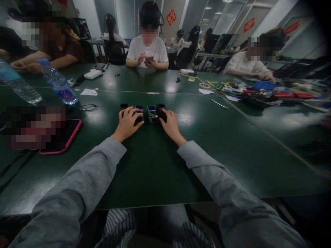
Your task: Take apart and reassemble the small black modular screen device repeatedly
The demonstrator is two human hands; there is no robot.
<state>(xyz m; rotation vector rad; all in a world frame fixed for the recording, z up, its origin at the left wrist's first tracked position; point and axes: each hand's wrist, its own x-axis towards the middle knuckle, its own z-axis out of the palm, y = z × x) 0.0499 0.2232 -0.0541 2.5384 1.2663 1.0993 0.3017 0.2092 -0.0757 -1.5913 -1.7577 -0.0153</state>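
**Green table, four small modules in a row**

Green-boarded module sits mid-row on the table; left hand grips its left neighbour, right hand clasps its black right neighbour — a sideways nudge could knock the row askew.

Dark green table, glass partitions, ceiling lights.

Two water bottles are lying at upper left of a dark green table, a pink-cased phone is resting at left, while tools and cables are cluttering the upper right near a seated person.
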